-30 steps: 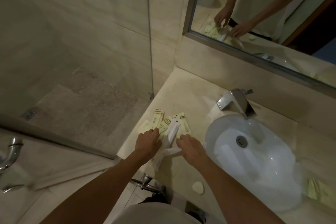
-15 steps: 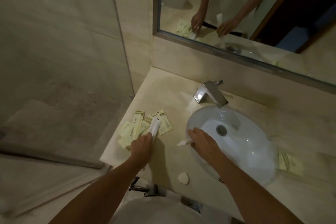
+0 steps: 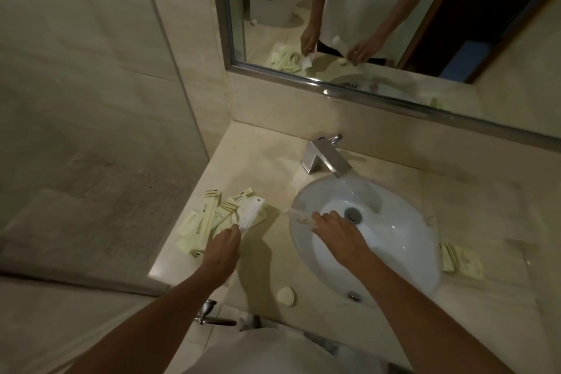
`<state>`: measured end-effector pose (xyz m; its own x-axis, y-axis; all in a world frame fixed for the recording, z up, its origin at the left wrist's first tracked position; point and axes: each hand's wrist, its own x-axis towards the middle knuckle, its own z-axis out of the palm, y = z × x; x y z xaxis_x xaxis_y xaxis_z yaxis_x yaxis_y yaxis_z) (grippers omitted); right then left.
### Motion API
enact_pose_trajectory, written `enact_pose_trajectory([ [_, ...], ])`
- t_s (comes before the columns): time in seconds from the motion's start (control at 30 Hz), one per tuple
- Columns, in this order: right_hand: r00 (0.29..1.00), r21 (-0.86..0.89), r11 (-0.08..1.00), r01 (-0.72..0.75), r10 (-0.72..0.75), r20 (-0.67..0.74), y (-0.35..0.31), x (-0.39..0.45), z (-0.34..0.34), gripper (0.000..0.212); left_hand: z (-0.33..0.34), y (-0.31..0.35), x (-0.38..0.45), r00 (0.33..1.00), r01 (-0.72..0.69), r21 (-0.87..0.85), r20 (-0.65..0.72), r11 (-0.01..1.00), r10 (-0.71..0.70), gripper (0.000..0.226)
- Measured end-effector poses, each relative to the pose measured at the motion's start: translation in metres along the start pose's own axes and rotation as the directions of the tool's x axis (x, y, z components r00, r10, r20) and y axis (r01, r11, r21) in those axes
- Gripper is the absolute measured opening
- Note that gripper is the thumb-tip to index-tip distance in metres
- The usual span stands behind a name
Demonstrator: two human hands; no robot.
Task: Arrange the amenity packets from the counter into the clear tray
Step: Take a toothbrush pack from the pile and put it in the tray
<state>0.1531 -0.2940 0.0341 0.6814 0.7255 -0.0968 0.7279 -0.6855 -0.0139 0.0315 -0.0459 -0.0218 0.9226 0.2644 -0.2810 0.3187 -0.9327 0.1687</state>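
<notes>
A heap of pale yellow amenity packets point(image 3: 209, 218) lies on the beige counter point(image 3: 264, 161), left of the sink. My left hand point(image 3: 223, 247) pinches a white packet point(image 3: 250, 214) that rests over the heap. My right hand point(image 3: 335, 229) is above the sink's left rim, shut on a long clear-wrapped packet point(image 3: 299, 215) pointing left. Another small stack of yellow packets point(image 3: 460, 259) lies right of the sink, on a faint clear tray point(image 3: 516, 247) whose outline is hard to make out.
The white sink basin point(image 3: 391, 240) fills the counter's middle, with a chrome tap point(image 3: 326, 158) behind it. A small round soap point(image 3: 286, 295) sits near the front edge. A glass shower panel point(image 3: 91, 100) stands left; a mirror point(image 3: 394, 9) hangs above.
My right hand has carried the clear-wrapped packet rightward, from beside the heap to over the sink rim. My left hand stays at the heap on the white packet. The view has swung right.
</notes>
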Motion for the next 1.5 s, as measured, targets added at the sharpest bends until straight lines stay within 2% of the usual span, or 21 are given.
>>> enact_pose_trajectory([
  [0.1, 1.0, -0.061, 0.998, 0.002, -0.003, -0.019, 0.024, -0.013, -0.003, 0.019, -0.003, 0.019, 0.001, 0.997, -0.054, 0.0, -0.046, 0.999, 0.054, 0.04],
  [0.2, 0.996, -0.076, 0.994, -0.072, 0.069, -0.051, 0.058, -0.037, 0.0, 0.022, -0.005, 0.054, 0.004, 0.984, -0.164, 0.023, -0.073, 0.986, 0.165, 0.039],
  [0.37, 0.976, -0.124, 0.975, -0.184, 0.166, -0.143, 0.127, -0.096, 0.003, 0.013, -0.007, 0.133, 0.019, 0.947, -0.306, 0.023, -0.097, 0.952, 0.306, 0.047],
  [0.47, 0.957, -0.116, 0.955, -0.274, 0.258, -0.131, 0.165, -0.13, 0.002, 0.013, -0.002, 0.179, 0.03, 0.907, -0.411, 0.051, -0.082, 0.91, 0.414, 0.054],
  [0.57, 0.951, -0.11, 0.947, -0.302, 0.292, -0.1, 0.197, -0.162, -0.002, 0.023, -0.004, 0.227, 0.038, 0.907, -0.412, 0.033, -0.075, 0.91, 0.414, 0.046],
  [0.67, 0.957, -0.222, 0.931, -0.291, 0.287, -0.052, 0.233, -0.193, -0.006, 0.037, -0.004, 0.275, 0.043, 0.883, -0.455, 0.038, -0.109, 0.89, 0.456, 0.047],
  [0.77, 0.95, -0.304, 0.903, -0.303, 0.313, -0.016, 0.263, -0.21, -0.002, 0.033, -0.005, 0.308, 0.048, 0.866, -0.489, 0.052, -0.096, 0.871, 0.492, 0.043],
  [0.9, 0.911, -0.172, 0.897, -0.408, 0.413, -0.003, 0.305, -0.213, 0.016, 0.039, -0.004, 0.345, 0.06, 0.863, -0.488, 0.073, -0.106, 0.87, 0.494, 0.033],
  [1.0, 0.895, -0.116, 0.89, -0.44, 0.445, 0.02, 0.306, -0.208, 0.017, 0.04, -0.007, 0.345, 0.063, 0.852, -0.505, 0.085, -0.106, 0.859, 0.512, 0.032],
  [1.13, 0.895, -0.094, 0.895, -0.436, 0.442, 0.065, 0.321, -0.199, 0.037, 0.049, -0.009, 0.35, 0.068, 0.845, -0.516, 0.101, -0.107, 0.851, 0.525, 0.037],
  [1.23, 0.889, -0.078, 0.892, -0.446, 0.451, 0.077, 0.333, -0.186, 0.052, 0.043, -0.012, 0.355, 0.075, 0.848, -0.507, 0.114, -0.113, 0.854, 0.518, 0.036],
  [1.37, 0.871, 0.039, 0.873, -0.486, 0.48, 0.106, 0.338, -0.179, 0.057, 0.038, -0.012, 0.361, 0.083, 0.846, -0.511, 0.103, -0.116, 0.854, 0.52, 0.038],
  [1.5, 0.875, 0.118, 0.87, -0.479, 0.462, 0.149, 0.343, -0.177, 0.069, 0.048, -0.011, 0.368, 0.086, 0.847, -0.51, 0.095, -0.116, 0.855, 0.518, 0.036],
])
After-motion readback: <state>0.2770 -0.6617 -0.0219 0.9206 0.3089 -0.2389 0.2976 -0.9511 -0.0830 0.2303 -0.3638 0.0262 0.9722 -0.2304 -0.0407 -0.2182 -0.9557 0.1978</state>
